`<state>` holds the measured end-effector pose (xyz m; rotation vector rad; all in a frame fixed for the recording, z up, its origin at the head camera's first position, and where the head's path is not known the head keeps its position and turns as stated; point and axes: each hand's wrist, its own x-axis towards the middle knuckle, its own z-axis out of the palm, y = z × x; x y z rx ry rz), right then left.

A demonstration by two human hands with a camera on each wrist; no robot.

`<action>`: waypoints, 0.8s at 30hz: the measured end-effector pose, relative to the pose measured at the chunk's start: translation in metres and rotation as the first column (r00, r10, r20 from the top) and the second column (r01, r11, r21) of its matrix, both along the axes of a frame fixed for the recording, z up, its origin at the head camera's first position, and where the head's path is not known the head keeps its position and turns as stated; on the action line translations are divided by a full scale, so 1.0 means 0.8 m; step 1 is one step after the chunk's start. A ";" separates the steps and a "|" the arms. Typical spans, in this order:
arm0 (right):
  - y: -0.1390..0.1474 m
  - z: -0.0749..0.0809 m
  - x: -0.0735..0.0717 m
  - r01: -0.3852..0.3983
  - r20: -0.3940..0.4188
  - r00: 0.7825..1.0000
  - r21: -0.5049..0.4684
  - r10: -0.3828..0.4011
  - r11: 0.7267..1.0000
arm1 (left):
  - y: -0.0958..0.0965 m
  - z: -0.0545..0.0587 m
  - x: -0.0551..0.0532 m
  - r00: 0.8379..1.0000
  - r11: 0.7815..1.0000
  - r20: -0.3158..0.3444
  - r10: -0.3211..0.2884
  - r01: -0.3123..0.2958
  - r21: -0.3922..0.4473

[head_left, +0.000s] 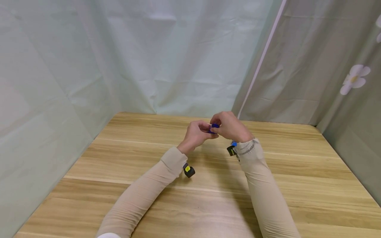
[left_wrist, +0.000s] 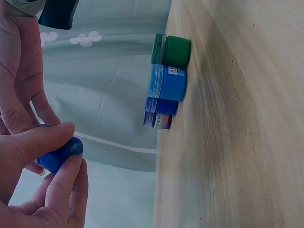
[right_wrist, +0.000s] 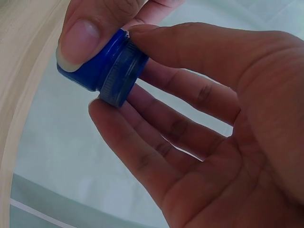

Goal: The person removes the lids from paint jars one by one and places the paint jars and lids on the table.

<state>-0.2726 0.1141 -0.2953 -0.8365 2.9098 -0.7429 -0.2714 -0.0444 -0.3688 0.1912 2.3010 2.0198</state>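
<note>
Pale curtains fill the back and both sides, with a white flower printed over on the right, and beneath them spreads the wood-grained worktop! Two beige sleeves stretch out across it, and look, at their ends the left hand and right hand meet near the far edge, lifted off the wood, a black wrist device sitting just under the left cuff. Over to the left wrist view, where a row stands upright on the worktop: green jar, bright blue jar, darker blue jar, then a labelled jar closing the line. And right at the centre of it all, the small blue jar, up in the air between the two hands! Left fingers are clamped on its smooth body, thumb laid across; right thumb and forefinger pinch its ribbed cap, the remaining right fingers reaching behind it
</note>
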 end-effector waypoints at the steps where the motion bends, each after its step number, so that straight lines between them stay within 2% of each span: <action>1: 0.000 0.000 0.000 -0.004 0.000 1.000 0.000 0.004 1.000 | 0.000 0.000 0.000 1.000 1.000 -0.003 -0.001 0.001 -0.002; 8: -0.001 0.000 0.002 0.010 0.017 1.000 -0.008 -0.010 1.000 | 0.000 -0.001 0.000 1.000 1.000 0.002 -0.008 0.008 0.011; 14: 0.001 -0.002 0.001 0.040 -0.006 0.999 -0.015 -0.040 0.999 | 0.000 -0.002 0.001 0.999 0.999 0.032 -0.010 0.009 0.042; 24: -0.001 -0.001 0.003 0.027 0.022 0.999 -0.007 -0.027 1.000 | -0.001 -0.001 0.003 1.000 1.000 0.012 -0.012 0.011 0.017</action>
